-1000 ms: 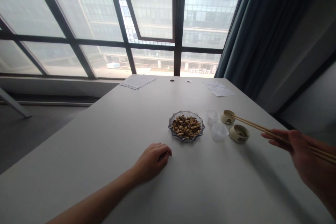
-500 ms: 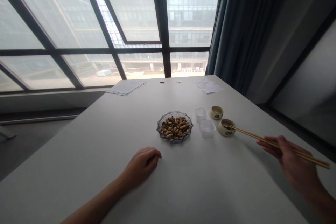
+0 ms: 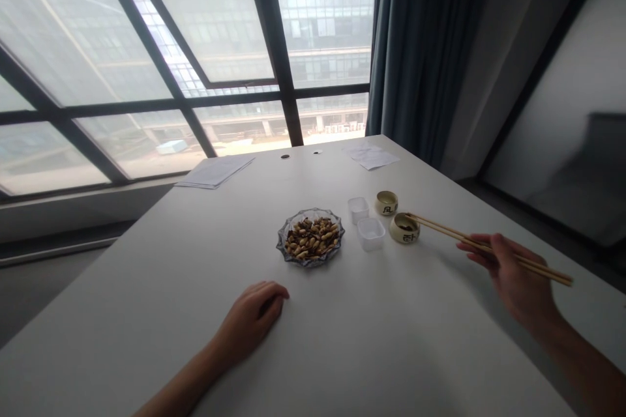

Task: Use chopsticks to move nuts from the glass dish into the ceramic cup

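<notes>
My right hand (image 3: 513, 277) is closed around a pair of wooden chopsticks (image 3: 450, 231). Their tips come over the rear rim of the nearer small ceramic bowl (image 3: 405, 234), which has dark writing on its side and a few dark bits inside. I cannot make out anything between the tips. Loosely curled, my left hand (image 3: 254, 316) rests on the white table with nothing visible in it. Beyond it stands a scalloped glass dish (image 3: 280, 244) filled with brown and tan shelled-nut-like pieces (image 3: 313, 238).
A second ceramic bowl (image 3: 387, 204) sits just behind the first. Two clear plastic cups (image 3: 370, 234) stand between the bowls and the dish. Papers (image 3: 215, 172) lie at the far left of the table, more sheets (image 3: 372, 155) at the far right. Windows and a dark curtain (image 3: 420, 52) lie beyond.
The chopstick tips have come up from inside the nearer bowl to over its rear rim. My view has turned a little to the right. The left hand stays on the table.
</notes>
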`<state>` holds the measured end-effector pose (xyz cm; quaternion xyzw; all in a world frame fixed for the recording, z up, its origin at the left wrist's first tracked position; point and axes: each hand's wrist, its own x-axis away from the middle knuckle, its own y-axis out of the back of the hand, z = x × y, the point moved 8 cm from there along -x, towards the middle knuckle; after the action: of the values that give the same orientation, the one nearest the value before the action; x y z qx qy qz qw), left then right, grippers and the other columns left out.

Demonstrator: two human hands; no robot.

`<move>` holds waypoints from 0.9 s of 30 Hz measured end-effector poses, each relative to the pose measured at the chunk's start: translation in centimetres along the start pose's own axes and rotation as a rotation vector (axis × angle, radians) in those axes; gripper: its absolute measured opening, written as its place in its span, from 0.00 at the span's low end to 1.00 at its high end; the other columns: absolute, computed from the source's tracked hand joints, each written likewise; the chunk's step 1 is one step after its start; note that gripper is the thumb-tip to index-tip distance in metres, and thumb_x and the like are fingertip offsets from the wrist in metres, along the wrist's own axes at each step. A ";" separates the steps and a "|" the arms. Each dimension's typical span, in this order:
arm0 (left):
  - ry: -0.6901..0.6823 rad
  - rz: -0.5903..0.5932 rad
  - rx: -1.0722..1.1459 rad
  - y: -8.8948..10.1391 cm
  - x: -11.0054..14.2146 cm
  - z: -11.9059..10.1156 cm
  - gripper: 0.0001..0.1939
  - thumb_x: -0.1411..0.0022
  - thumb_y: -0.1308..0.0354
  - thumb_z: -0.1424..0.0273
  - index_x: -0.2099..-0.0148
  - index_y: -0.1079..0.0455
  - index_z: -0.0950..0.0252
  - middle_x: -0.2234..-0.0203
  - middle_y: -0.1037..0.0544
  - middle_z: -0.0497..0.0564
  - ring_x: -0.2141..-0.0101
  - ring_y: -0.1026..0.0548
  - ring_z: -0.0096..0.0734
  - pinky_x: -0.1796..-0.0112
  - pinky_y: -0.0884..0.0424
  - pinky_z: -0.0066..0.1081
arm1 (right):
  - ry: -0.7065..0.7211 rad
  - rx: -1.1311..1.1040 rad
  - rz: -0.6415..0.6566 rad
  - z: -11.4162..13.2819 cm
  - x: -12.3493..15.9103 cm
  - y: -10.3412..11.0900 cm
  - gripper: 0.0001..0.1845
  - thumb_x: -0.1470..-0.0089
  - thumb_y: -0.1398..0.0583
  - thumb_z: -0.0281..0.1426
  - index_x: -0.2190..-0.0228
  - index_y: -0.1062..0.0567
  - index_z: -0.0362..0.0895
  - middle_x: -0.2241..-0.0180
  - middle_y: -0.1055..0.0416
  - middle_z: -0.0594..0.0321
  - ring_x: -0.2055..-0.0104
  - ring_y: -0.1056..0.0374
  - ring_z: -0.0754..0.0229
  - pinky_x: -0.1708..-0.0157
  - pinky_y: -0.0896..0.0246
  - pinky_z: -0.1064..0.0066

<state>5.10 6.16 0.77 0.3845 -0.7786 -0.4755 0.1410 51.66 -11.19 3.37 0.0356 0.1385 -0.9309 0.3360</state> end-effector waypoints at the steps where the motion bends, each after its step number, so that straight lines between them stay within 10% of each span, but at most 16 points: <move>1: -0.001 0.001 -0.002 0.0 0.0 0.0 0.12 0.30 0.51 0.68 0.58 0.26 0.60 0.64 0.20 0.51 0.61 0.23 0.38 0.56 0.29 0.33 | 0.008 -0.012 0.008 0.0 0.0 0.0 0.21 0.50 0.31 0.48 0.67 0.17 0.42 0.69 0.18 0.54 0.65 0.19 0.54 0.68 0.22 0.75; 27: -0.025 -0.024 -0.013 0.2 -0.2 -0.1 0.11 0.31 0.50 0.68 0.60 0.25 0.59 0.65 0.19 0.50 0.63 0.22 0.38 0.58 0.28 0.31 | 0.080 0.040 0.029 -1.0 -1.0 0.7 0.19 0.43 0.34 0.46 0.66 0.18 0.42 0.68 0.19 0.56 0.67 0.20 0.57 0.72 0.25 0.74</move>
<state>5.16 6.33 1.04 0.3869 -0.7724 -0.4870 0.1283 52.83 -10.85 2.42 0.0814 0.1326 -0.9265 0.3427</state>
